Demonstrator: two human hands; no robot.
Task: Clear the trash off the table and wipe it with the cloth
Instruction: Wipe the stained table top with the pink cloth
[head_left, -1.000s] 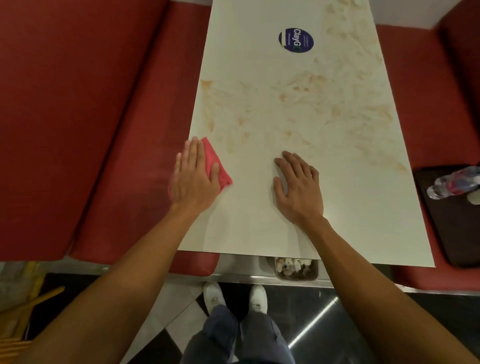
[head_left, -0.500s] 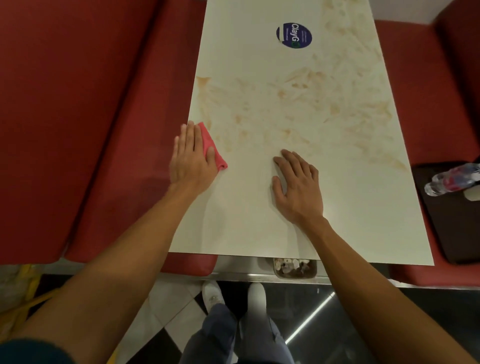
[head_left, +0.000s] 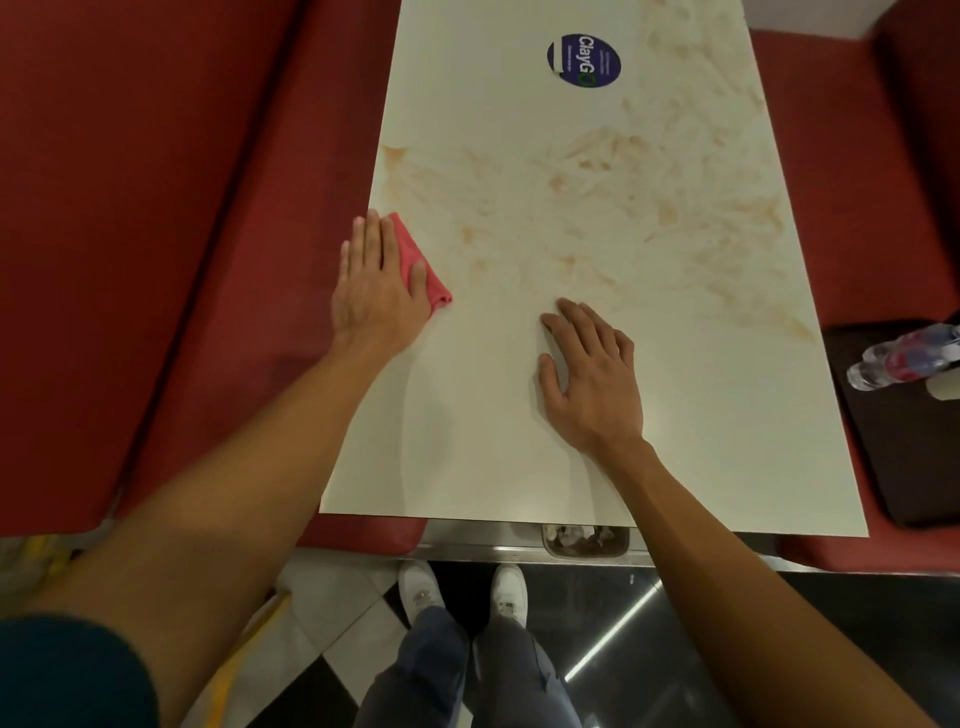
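Cloth (head_left: 410, 247): pink, soft, folded to a wedge; lies on the table's left edge, mostly under the left hand.
Left hand (head_left: 379, 291): flat on the cloth, fingers straight and close together, thumb on the fabric, pressing it down.
Right hand (head_left: 592, 374): palm down on the bare table near its middle, fingers spread, holding nothing.
Table (head_left: 701, 441): long cream slab, smooth and faintly glossy.
Stains (head_left: 597, 171): orange-brown smears over the table's far half.
Sticker (head_left: 584, 61): round, dark blue, white lettering, flat near the table's far end.
Bin (head_left: 584, 540): small metal-rimmed box below the table's near edge, holding pale crumpled scraps.
Tray (head_left: 893, 457): dark, matte, on the seat right of the table.
Bottle (head_left: 904, 353): clear plastic, lying on its side on the tray.
Seats (head_left: 130, 208): red padded benches on both sides of the table.
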